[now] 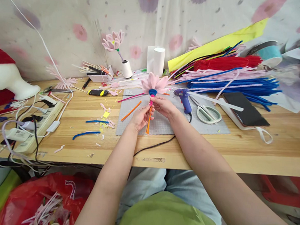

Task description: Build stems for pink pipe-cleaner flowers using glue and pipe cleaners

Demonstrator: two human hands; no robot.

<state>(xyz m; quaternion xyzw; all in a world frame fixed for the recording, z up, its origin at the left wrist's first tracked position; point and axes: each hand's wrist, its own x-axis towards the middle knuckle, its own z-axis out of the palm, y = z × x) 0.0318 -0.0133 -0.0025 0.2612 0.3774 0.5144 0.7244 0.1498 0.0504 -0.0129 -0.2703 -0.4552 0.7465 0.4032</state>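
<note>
A pink pipe-cleaner flower (154, 82) with a blue base stands upright between my hands, over the grey cutting mat (130, 129). My left hand (140, 118) is closed around its stem, where orange pipe cleaner (148, 124) hangs below the fingers. Just above, my right hand (163, 106) pinches the stem under the blue base, at a bright pink wrapped part. To the right on the mat lie a purple glue gun (184, 99) and white-handled scissors (209, 115). A loose orange pipe cleaner (131, 111) rests left of my left hand.
Bundles of blue pipe cleaners (233, 85) and red ones (226, 64) lie at the back right, behind a phone (246, 109). A utility knife (98, 92) and blue offcuts (86, 135) are on the left. A power strip (42, 126) with tangled cables sits farther left.
</note>
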